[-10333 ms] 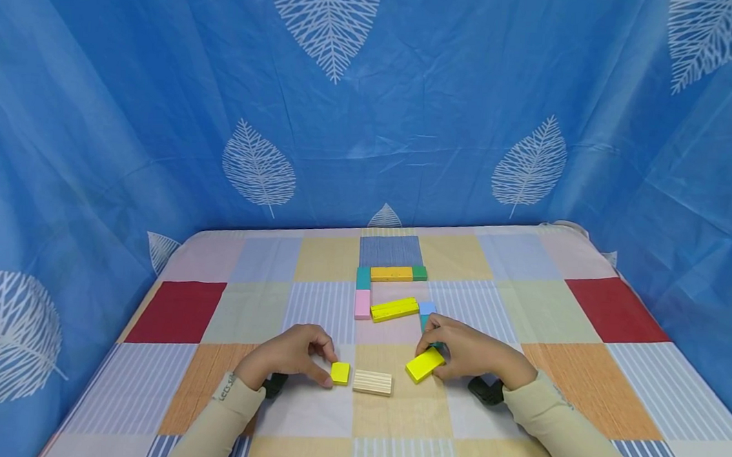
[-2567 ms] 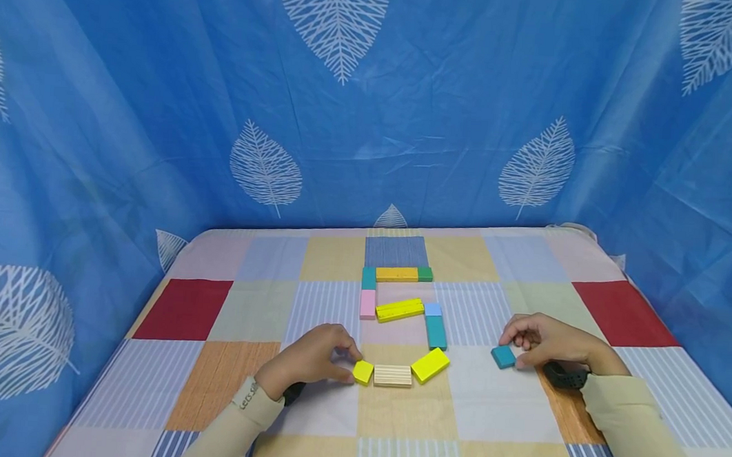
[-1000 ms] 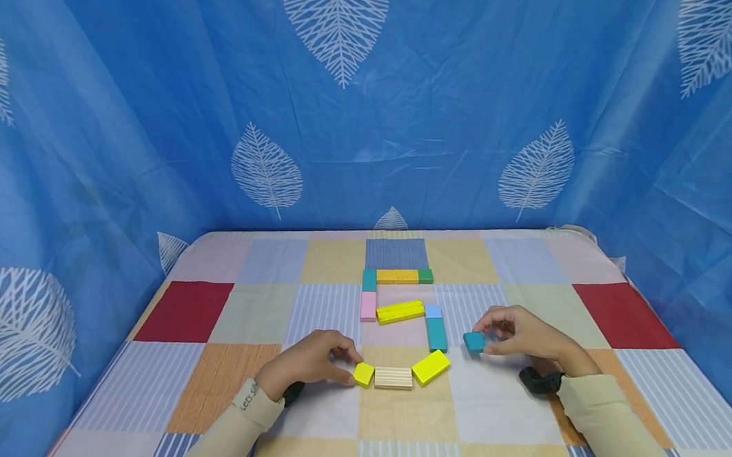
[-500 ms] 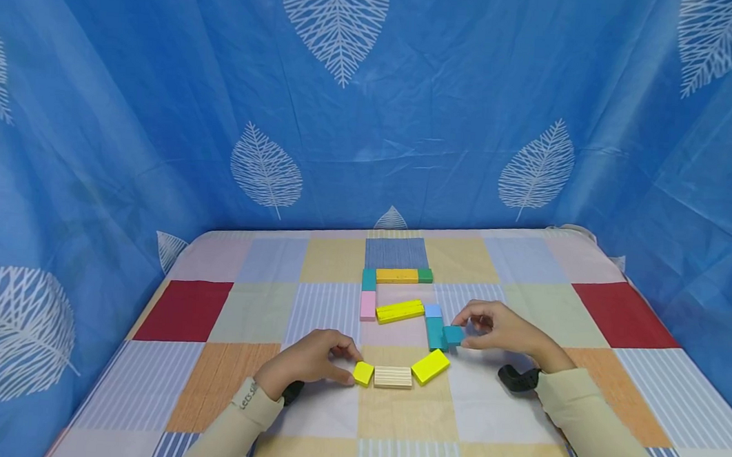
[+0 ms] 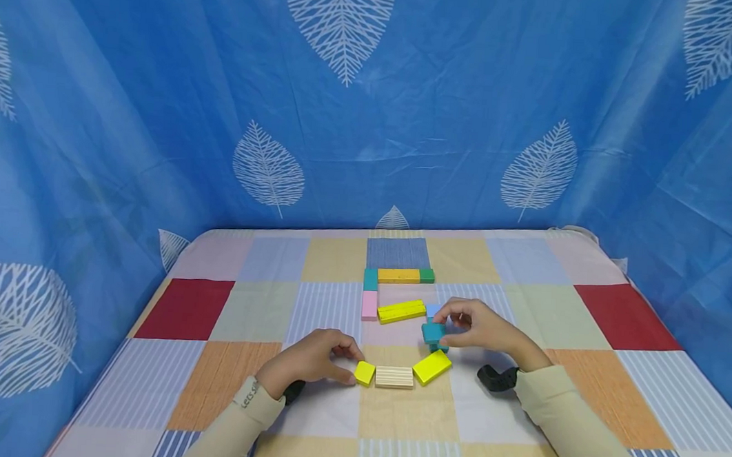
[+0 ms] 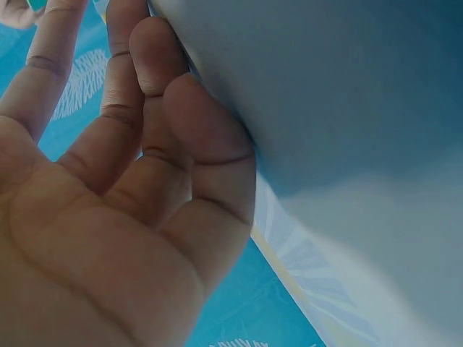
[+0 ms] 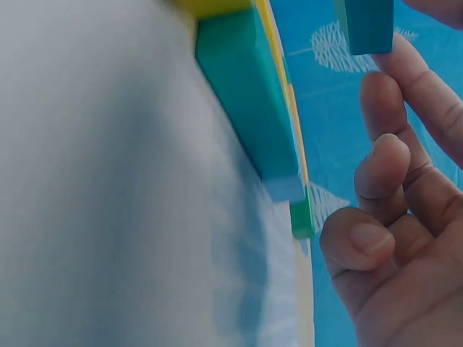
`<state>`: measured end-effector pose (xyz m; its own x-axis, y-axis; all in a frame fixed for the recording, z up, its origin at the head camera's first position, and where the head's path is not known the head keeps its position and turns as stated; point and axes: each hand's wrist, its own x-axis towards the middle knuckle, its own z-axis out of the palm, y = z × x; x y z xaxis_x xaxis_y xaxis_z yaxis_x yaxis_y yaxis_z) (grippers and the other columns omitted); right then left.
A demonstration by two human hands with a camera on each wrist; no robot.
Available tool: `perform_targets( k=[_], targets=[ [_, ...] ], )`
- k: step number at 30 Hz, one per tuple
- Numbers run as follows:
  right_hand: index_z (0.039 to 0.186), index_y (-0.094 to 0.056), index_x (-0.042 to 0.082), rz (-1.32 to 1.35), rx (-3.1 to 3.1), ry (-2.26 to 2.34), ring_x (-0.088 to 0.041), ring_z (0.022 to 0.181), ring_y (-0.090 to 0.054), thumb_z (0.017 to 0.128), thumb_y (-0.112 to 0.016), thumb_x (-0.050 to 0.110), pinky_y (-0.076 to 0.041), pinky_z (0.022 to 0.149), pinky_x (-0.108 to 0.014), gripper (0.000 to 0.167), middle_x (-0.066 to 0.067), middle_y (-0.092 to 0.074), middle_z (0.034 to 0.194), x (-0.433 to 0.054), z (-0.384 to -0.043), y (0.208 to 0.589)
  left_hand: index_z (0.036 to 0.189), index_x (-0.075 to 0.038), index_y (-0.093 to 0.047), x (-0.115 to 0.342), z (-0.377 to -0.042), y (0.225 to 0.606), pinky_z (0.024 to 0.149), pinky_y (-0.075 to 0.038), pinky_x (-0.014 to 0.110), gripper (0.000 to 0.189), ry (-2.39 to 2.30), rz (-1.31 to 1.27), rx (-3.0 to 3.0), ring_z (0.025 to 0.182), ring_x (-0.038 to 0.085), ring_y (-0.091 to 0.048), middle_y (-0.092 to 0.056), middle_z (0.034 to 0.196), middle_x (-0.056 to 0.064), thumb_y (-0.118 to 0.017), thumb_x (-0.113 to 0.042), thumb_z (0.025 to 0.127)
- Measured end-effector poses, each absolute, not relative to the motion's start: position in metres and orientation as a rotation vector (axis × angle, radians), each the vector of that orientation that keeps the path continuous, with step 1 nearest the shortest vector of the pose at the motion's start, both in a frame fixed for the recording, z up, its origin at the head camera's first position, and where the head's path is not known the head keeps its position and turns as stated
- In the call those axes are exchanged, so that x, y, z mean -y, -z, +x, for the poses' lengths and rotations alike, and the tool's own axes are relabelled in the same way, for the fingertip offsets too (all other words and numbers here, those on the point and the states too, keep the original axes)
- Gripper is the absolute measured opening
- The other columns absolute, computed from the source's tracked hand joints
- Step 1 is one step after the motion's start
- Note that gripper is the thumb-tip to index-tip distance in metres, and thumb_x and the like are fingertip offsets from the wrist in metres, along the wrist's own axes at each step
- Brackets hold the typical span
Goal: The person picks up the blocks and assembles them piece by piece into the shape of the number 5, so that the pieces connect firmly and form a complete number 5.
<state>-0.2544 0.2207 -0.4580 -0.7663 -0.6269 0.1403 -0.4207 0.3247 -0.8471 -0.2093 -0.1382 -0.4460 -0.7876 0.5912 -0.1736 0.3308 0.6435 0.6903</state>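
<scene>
My right hand [image 5: 479, 325] pinches a small teal block [image 5: 433, 333] between thumb and forefinger. In the right wrist view this block hangs above the table, apart from the long teal block [image 7: 249, 97] lying below. From the head view it overlaps that long block, hiding most of it. My left hand [image 5: 312, 357] pinches a yellow cube [image 5: 364, 373] on the cloth with thumb and forefinger. Right of the cube lie a ridged plain-wood block [image 5: 394, 378] and a slanted yellow block [image 5: 432, 367]. The left wrist view shows the left palm and fingers, not the cube.
Farther back lie a grooved yellow bar [image 5: 402, 311], a pink block [image 5: 369, 305], a teal block [image 5: 371, 280], an orange bar [image 5: 399, 276] and a green block [image 5: 427, 276]. A light blue block [image 5: 433, 310] sits by my right fingers. Blue curtains [image 5: 370, 153] stand behind the patchwork-covered table.
My right hand has carried the small teal block leftward over the long teal block. Earlier it held the yellow block, now lying by the wooden one. The left hand stays at the cube lately.
</scene>
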Motion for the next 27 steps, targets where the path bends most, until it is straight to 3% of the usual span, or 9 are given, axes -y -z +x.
perform_targets(
  k=[6,19,27],
  targets=[
    [0.109,-0.077,-0.002,-0.966,-2.352,1.417,-0.022,0.074,-0.046,0.09,-0.084,0.002,-0.038,0.065,-0.029,0.02,-0.009,-0.062,0.09,-0.208,-0.254,0.457,0.107,-0.012,-0.082,0.138,-0.209,0.446,0.095,-0.051,0.041,0.026,-0.931,0.729,-2.483,0.094,0.016,-0.057,-0.074,0.102,-0.007,-0.093,-0.004,0.084],
    [0.111,-0.078,-0.002,-0.958,-2.384,1.356,-0.012,0.072,-0.045,0.092,-0.083,0.005,-0.039,0.067,-0.027,0.021,-0.014,-0.071,0.097,-0.185,-0.252,0.455,0.107,-0.012,-0.082,0.139,-0.209,0.448,0.097,-0.052,0.043,0.026,-0.941,0.723,-2.482,0.095,0.017,-0.058,-0.074,0.102,-0.008,-0.093,-0.005,0.084],
    [0.111,-0.079,0.0,-0.956,-2.4,1.331,-0.013,0.074,-0.047,0.092,-0.084,0.008,-0.041,0.069,-0.027,0.022,-0.004,-0.074,0.102,-0.172,-0.251,0.452,0.107,-0.013,-0.082,0.139,-0.21,0.448,0.097,-0.052,0.042,0.026,-0.942,0.73,-2.48,0.095,0.015,-0.058,-0.075,0.103,-0.008,-0.092,-0.005,0.085]
  ],
)
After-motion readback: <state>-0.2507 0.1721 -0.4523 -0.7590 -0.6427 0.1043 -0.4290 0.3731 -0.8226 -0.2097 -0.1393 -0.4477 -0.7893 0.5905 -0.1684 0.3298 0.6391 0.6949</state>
